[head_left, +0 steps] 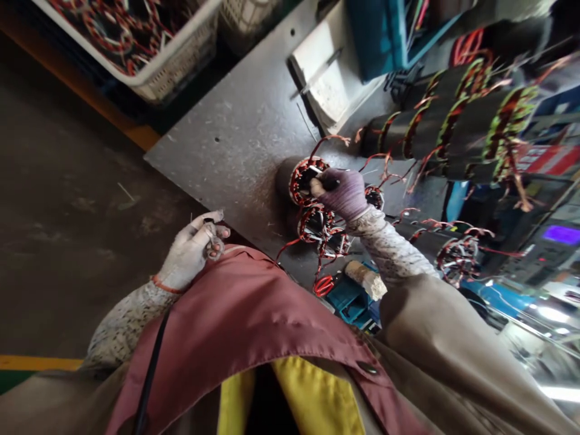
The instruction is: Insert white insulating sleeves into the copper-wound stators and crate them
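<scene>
My right hand (342,193), in a purple glove with bare fingertips, is closed at the open end of a wound motor stator (296,181) standing on the grey metal table. A dark rounded thing shows in its grip, but its kind is unclear. White strips and red windings line the stator's rim. My left hand (193,244), in a pale glove, is apart from the table, near the apron (254,296). Its fingers are curled together around a small dark spot I cannot make out. Beside the first stator stand more wound stators (315,222) with red leads.
Stacked stators (471,121) with loose red leads lie at the right. A notebook (324,84) with a pen and a blue bin (378,42) are at the table's far side. A white basket (181,60) of windings stands at upper left. A small teal box (347,299) is near the apron.
</scene>
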`<move>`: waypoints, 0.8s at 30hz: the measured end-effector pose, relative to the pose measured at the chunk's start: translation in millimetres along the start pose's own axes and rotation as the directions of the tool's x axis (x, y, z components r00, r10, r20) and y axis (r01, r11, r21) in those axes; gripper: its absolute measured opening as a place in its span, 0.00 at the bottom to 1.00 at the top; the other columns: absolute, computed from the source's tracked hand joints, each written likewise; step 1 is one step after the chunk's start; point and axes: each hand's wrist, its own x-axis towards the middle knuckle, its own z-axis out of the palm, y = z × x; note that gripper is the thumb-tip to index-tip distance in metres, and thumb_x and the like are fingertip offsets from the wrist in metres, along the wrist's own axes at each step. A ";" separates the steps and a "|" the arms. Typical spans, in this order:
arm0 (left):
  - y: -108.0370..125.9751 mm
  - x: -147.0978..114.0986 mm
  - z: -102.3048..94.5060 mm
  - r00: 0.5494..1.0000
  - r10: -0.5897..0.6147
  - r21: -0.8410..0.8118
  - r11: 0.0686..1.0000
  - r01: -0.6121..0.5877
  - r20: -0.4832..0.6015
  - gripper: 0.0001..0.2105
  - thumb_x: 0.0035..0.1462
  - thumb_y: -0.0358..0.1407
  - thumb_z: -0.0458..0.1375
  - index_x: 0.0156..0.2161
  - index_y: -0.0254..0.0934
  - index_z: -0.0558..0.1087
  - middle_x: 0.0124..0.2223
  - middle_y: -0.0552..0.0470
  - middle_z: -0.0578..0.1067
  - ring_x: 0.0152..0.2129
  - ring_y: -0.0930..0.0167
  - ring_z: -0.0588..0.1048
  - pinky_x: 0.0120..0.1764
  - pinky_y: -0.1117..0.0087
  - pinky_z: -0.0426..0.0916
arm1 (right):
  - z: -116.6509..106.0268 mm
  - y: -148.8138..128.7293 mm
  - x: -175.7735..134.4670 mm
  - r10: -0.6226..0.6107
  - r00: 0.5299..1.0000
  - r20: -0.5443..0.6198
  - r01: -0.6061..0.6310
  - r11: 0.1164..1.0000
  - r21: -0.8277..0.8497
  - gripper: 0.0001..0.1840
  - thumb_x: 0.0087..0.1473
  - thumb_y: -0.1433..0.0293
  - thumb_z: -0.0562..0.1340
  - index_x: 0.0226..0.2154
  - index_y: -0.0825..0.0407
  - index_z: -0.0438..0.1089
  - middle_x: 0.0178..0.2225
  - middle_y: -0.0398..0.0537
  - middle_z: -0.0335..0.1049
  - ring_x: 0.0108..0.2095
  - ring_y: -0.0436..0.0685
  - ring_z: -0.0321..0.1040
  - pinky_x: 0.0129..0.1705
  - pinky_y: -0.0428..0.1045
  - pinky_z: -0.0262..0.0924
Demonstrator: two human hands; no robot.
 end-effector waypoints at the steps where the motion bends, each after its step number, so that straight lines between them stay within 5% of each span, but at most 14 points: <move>1: -0.2 -0.8 -0.3 1.000 0.010 0.013 1.000 -0.010 0.005 0.23 0.52 0.46 0.64 0.49 0.35 0.71 0.30 0.54 0.76 0.16 0.79 0.65 0.19 0.77 0.60 | -0.2 -0.1 -0.6 -0.006 1.000 0.012 0.006 1.000 -0.020 0.14 0.49 0.60 0.65 0.29 0.54 0.76 0.24 0.48 0.74 0.26 0.54 0.69 0.32 0.49 0.64; 7: 3.1 -9.1 6.0 0.994 0.091 0.144 0.985 -0.099 0.055 0.23 0.56 0.47 0.61 0.51 0.34 0.71 0.29 0.55 0.75 0.17 0.78 0.67 0.21 0.76 0.63 | -5.1 4.2 -2.8 -0.047 0.999 -0.015 0.048 0.993 0.104 0.13 0.49 0.61 0.66 0.28 0.54 0.75 0.23 0.45 0.72 0.25 0.52 0.68 0.31 0.48 0.63; 12: 16.2 -17.0 32.2 0.951 0.143 0.391 0.887 -0.246 0.275 0.22 0.59 0.46 0.58 0.53 0.33 0.72 0.32 0.53 0.77 0.22 0.74 0.73 0.28 0.72 0.71 | -42.3 7.0 -32.8 0.031 0.957 -0.289 0.135 0.833 0.537 0.14 0.55 0.58 0.65 0.27 0.51 0.72 0.23 0.42 0.70 0.25 0.50 0.68 0.28 0.46 0.65; 15: 28.4 -17.9 71.1 0.830 0.163 0.558 0.669 -0.491 0.534 0.22 0.60 0.42 0.57 0.57 0.35 0.73 0.43 0.48 0.81 0.34 0.68 0.79 0.43 0.66 0.75 | -70.3 3.5 -86.4 0.215 0.894 -0.392 0.152 0.679 0.718 0.15 0.55 0.55 0.67 0.28 0.49 0.71 0.23 0.40 0.70 0.20 0.47 0.65 0.22 0.44 0.62; 19: 25.6 -20.8 135.2 0.563 0.034 0.509 0.388 -0.769 0.825 0.22 0.61 0.41 0.56 0.59 0.36 0.72 0.58 0.47 0.77 0.54 0.63 0.75 0.59 0.64 0.67 | -70.2 0.9 -176.6 0.457 0.844 -0.281 0.075 0.419 0.905 0.18 0.51 0.54 0.70 0.27 0.50 0.70 0.21 0.38 0.70 0.14 0.45 0.61 0.15 0.42 0.57; 22: 5.2 -28.5 172.9 0.417 -0.155 0.445 0.291 -0.847 0.896 0.22 0.62 0.41 0.55 0.60 0.36 0.72 0.55 0.47 0.79 0.50 0.64 0.77 0.55 0.65 0.69 | -43.1 8.9 -231.7 0.606 0.783 -0.139 0.009 0.212 0.977 0.19 0.47 0.54 0.72 0.25 0.51 0.69 0.18 0.37 0.68 0.12 0.46 0.60 0.12 0.42 0.55; 24: -13.3 -35.6 193.6 0.374 -0.261 0.434 0.235 -0.870 0.890 0.22 0.62 0.41 0.54 0.59 0.35 0.72 0.49 0.48 0.81 0.43 0.66 0.79 0.50 0.67 0.72 | -23.4 19.1 -260.7 0.713 0.699 -0.056 0.007 0.071 0.997 0.20 0.45 0.54 0.72 0.25 0.51 0.68 0.17 0.37 0.68 0.12 0.46 0.60 0.11 0.41 0.53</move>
